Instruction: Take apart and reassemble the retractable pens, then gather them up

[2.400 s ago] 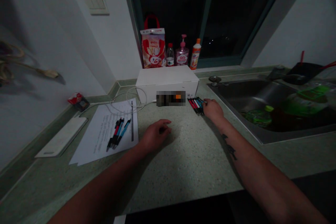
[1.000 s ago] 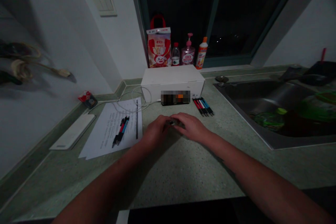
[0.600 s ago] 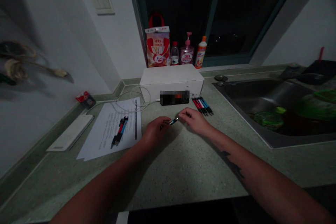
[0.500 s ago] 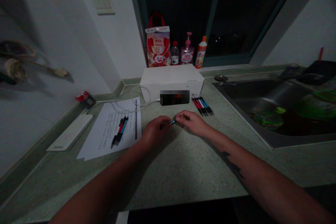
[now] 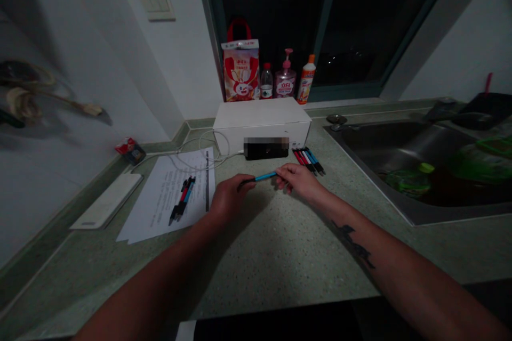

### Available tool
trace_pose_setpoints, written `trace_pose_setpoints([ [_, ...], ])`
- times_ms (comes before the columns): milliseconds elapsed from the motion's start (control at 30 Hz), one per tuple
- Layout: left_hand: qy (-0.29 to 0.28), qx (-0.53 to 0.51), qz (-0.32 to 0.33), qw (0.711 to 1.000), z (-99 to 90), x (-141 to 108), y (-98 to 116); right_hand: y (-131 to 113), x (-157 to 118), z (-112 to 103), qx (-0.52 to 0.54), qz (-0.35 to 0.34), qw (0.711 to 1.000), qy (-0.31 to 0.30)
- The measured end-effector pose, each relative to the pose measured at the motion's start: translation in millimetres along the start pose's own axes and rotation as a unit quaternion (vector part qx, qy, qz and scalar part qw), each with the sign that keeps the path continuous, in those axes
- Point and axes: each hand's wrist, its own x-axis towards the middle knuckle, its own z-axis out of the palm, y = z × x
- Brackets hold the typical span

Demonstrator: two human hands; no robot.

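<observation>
A blue pen (image 5: 264, 176) is held level above the counter between my two hands. My left hand (image 5: 231, 192) is closed on its dark end, and the fingers of my right hand (image 5: 298, 180) pinch the other end. To the right, several pens (image 5: 309, 161) in red, white, blue and black lie side by side. On the printed sheets to the left rest a red pen (image 5: 184, 193) and a blue pen (image 5: 189, 192), both with black parts.
A phone (image 5: 266, 150) on a white cable leans against a white box (image 5: 262, 117). Paper sheets (image 5: 156, 208) and a white slab (image 5: 106, 202) lie on the left. Bottles (image 5: 285, 77) and a bag stand by the window. A steel sink (image 5: 414, 218) is at the right.
My hands have moved apart, the left one to the left and the right one to the right and slightly up. More of the blue pen now shows between them.
</observation>
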Motion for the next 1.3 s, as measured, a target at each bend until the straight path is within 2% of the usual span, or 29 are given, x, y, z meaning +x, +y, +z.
trace_pose_setpoints([
  [233, -0.024, -0.020, -0.009, 0.999, 0.1, 2, -2, 1, 2, 1, 0.015, -0.051, 0.998, -0.019],
  [467, -0.015, -0.017, 0.037, 0.999, 7.1, 3, -9, 4, -3, 6, -0.042, 0.008, 0.998, -0.044],
  [633, -0.018, 0.002, 0.038, 0.999, 5.3, 1, -7, 3, -3, 5, -0.070, -0.066, 0.995, -0.027],
  [833, -0.033, 0.011, 0.053, 0.998, 6.6, 0, -4, 5, -5, 4, -0.125, -0.030, 0.989, -0.076],
  [1000, -0.034, 0.033, 0.055, 0.997, 7.9, 0, -8, 6, -4, 4, -0.128, -0.106, 0.985, -0.053],
  [1200, -0.033, 0.049, 0.080, 0.995, 12.4, 1, -13, 8, -6, 5, -0.194, -0.064, 0.974, -0.098],
  [1300, -0.032, 0.053, 0.089, 0.994, 12.8, 1, -13, 8, -6, 5, -0.193, -0.122, 0.972, -0.064],
])
